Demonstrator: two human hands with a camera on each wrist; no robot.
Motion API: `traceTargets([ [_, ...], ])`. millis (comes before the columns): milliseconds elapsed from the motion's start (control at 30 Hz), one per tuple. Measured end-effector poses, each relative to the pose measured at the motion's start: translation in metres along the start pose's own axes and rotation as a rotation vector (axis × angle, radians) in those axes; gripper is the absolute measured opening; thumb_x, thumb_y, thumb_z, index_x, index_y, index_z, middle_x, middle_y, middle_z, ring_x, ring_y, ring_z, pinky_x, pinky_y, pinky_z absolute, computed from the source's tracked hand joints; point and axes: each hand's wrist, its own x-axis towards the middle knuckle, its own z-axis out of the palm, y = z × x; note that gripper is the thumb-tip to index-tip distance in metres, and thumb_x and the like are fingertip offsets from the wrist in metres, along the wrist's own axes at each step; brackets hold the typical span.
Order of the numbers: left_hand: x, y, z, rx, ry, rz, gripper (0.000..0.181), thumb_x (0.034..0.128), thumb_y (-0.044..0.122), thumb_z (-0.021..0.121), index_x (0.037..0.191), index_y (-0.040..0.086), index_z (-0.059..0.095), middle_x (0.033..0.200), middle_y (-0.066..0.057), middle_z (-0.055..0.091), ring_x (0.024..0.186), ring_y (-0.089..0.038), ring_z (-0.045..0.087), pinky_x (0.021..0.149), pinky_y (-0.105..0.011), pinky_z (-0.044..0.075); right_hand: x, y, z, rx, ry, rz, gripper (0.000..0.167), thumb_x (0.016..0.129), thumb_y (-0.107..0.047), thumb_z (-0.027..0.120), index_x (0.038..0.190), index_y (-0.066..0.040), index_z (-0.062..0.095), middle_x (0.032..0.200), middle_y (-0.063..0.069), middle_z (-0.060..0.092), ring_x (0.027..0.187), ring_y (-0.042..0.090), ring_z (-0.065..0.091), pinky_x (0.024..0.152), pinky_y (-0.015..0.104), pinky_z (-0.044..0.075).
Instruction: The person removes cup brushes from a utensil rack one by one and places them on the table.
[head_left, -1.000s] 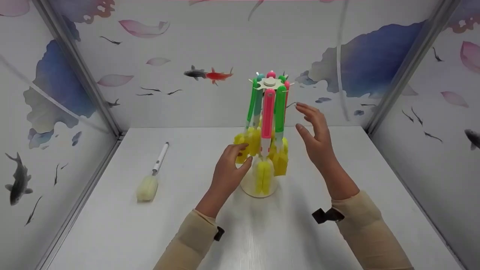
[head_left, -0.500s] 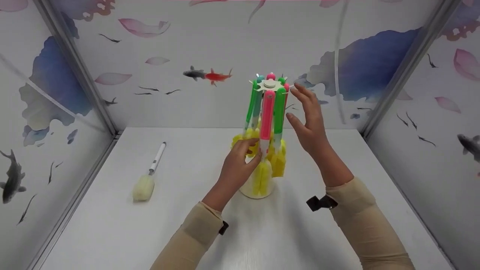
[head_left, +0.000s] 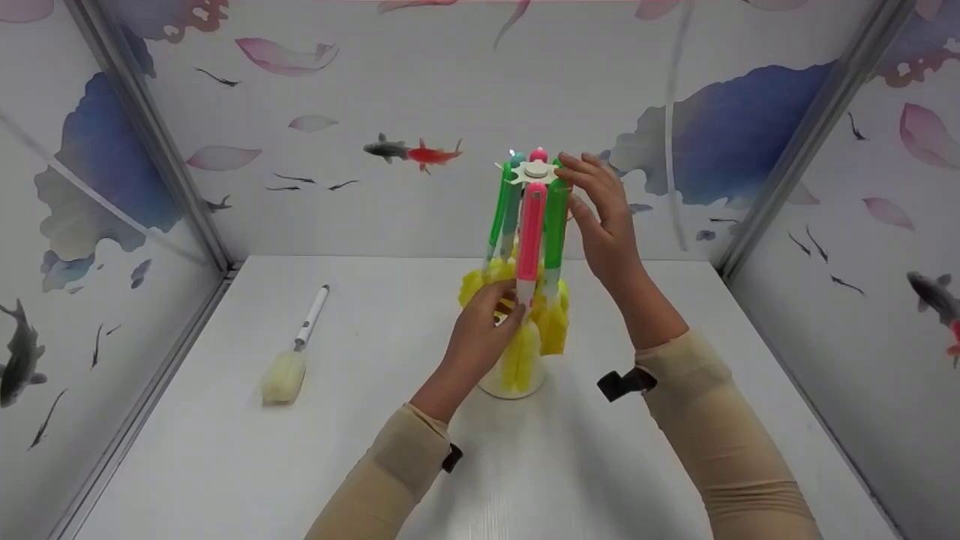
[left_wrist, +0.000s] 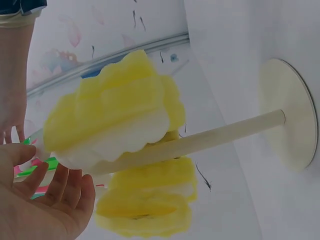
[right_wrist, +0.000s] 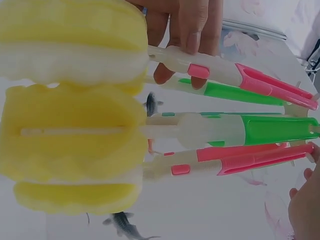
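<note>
A stand with a notched white top (head_left: 535,172) and round base (left_wrist: 295,125) carries several hanging brushes with pink, green or teal handles and yellow-and-white sponge heads. My left hand (head_left: 480,334) pinches the white lower handle of the front pink brush (head_left: 531,232); in the right wrist view, that hand (right_wrist: 192,25) has its thumb on the white part and fingers behind. Beside the top, my right hand (head_left: 606,236) has its fingers extended, their tips at the rim by a green brush (head_left: 556,225). Whether they press on it is hidden.
Left of the stand, a brush with a white handle (head_left: 312,319) and cream sponge head (head_left: 284,377) lies on the white table (head_left: 375,330). Patterned panels with fish and petals enclose the back and both sides, with metal posts at the corners.
My left hand has moved right from beside the sponge heads onto the pink brush's lower handle. My right hand has moved up and left to the stand's top.
</note>
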Motion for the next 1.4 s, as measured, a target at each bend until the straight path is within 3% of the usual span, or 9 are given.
traceTargets([
  [167, -0.004, -0.001, 0.004, -0.021, -0.012, 0.004, 0.036, 0.0985, 0.022, 0.060, 0.133, 0.015, 0.053, 0.113, 0.003, 0.056, 0.100, -0.013, 0.056, 0.086, -0.026, 0.050, 0.003, -0.017, 0.001, 0.041, 0.063, -0.008, 0.027, 0.097, 0.004, 0.045, 0.115, 0.006, 0.065, 0.129, 0.022, 0.058, 0.131, 0.034, 0.040, 0.113, 0.037, 0.024],
  [300, -0.007, 0.001, 0.005, -0.026, -0.016, -0.015, 0.035, 0.0978, 0.020, 0.061, 0.132, 0.016, 0.053, 0.110, 0.004, 0.058, 0.099, -0.013, 0.056, 0.084, -0.026, 0.051, 0.003, -0.030, 0.002, 0.061, 0.067, -0.009, 0.024, 0.096, 0.006, 0.045, 0.111, 0.010, 0.064, 0.124, 0.025, 0.059, 0.121, 0.030, 0.048, 0.108, 0.035, 0.035],
  [433, -0.009, 0.002, 0.005, -0.042, -0.018, -0.032, 0.035, 0.0975, 0.019, 0.061, 0.131, 0.015, 0.053, 0.106, 0.003, 0.059, 0.097, -0.014, 0.056, 0.084, -0.027, 0.051, 0.002, -0.015, 0.003, 0.060, 0.057, 0.001, 0.025, 0.098, 0.002, 0.046, 0.112, 0.004, 0.067, 0.124, 0.017, 0.061, 0.117, 0.021, 0.050, 0.102, 0.034, 0.041],
  [633, -0.009, 0.004, 0.006, -0.090, -0.014, -0.049, 0.035, 0.0974, 0.017, 0.061, 0.132, 0.015, 0.054, 0.105, 0.003, 0.059, 0.097, -0.015, 0.055, 0.085, -0.027, 0.050, 0.000, 0.006, 0.003, 0.020, 0.067, -0.024, 0.026, 0.099, -0.008, 0.049, 0.114, -0.005, 0.071, 0.124, 0.006, 0.061, 0.117, 0.018, 0.049, 0.095, 0.032, 0.047],
  [933, -0.012, 0.005, 0.007, -0.128, 0.001, -0.019, 0.037, 0.0966, 0.017, 0.062, 0.133, 0.014, 0.054, 0.104, 0.002, 0.061, 0.095, -0.015, 0.055, 0.083, -0.027, 0.050, 0.000, 0.009, 0.005, 0.064, 0.091, -0.018, 0.028, 0.098, -0.008, 0.049, 0.115, -0.005, 0.071, 0.125, 0.006, 0.060, 0.117, 0.019, 0.047, 0.094, 0.031, 0.046],
  [1233, -0.013, 0.007, 0.004, -0.170, 0.010, -0.051, 0.038, 0.0968, 0.019, 0.062, 0.134, 0.015, 0.055, 0.106, 0.003, 0.060, 0.098, -0.016, 0.055, 0.086, -0.030, 0.049, 0.000, 0.008, 0.012, 0.161, 0.087, 0.012, 0.028, 0.100, -0.009, 0.048, 0.116, -0.002, 0.069, 0.126, 0.008, 0.056, 0.120, 0.023, 0.047, 0.093, 0.033, 0.050],
  [1400, -0.015, 0.007, 0.003, -0.158, 0.029, -0.022, 0.038, 0.0965, 0.018, 0.062, 0.133, 0.015, 0.055, 0.106, 0.003, 0.062, 0.097, -0.015, 0.056, 0.085, -0.030, 0.049, 0.000, 0.009, 0.012, 0.197, 0.083, 0.025, 0.029, 0.101, -0.014, 0.047, 0.117, -0.002, 0.069, 0.127, 0.007, 0.054, 0.119, 0.024, 0.047, 0.090, 0.034, 0.052],
])
